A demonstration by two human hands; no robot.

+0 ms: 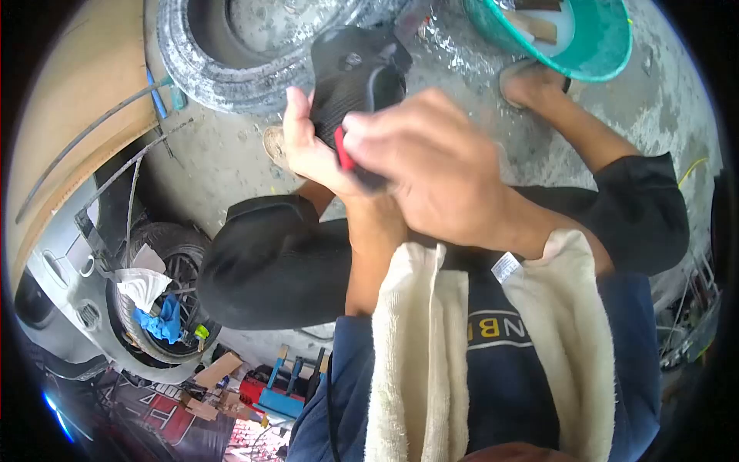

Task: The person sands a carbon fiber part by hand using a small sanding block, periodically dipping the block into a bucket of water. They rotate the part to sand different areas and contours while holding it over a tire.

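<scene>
Above my lap, a dark textured part (346, 81) with a curved, glossy section rests against the palm of my left hand (319, 154). The thumb and fingers of that hand wrap round its lower end. My right hand (439, 162) is blurred by motion and closed on a small red object (343, 148), which touches the lower end of the dark part. What the red object is cannot be made out. A cream towel (416, 346) hangs from my neck over my dark blue shirt.
A grey-smeared tire (223, 85) lies on the concrete beyond my hands. At the upper right stands a green basin (593, 54) with whitish liquid. To the left are a car wheel (158, 277), a blue cloth (162, 319) and a brown panel (85, 100). Tools (281, 393) lie at the lower left.
</scene>
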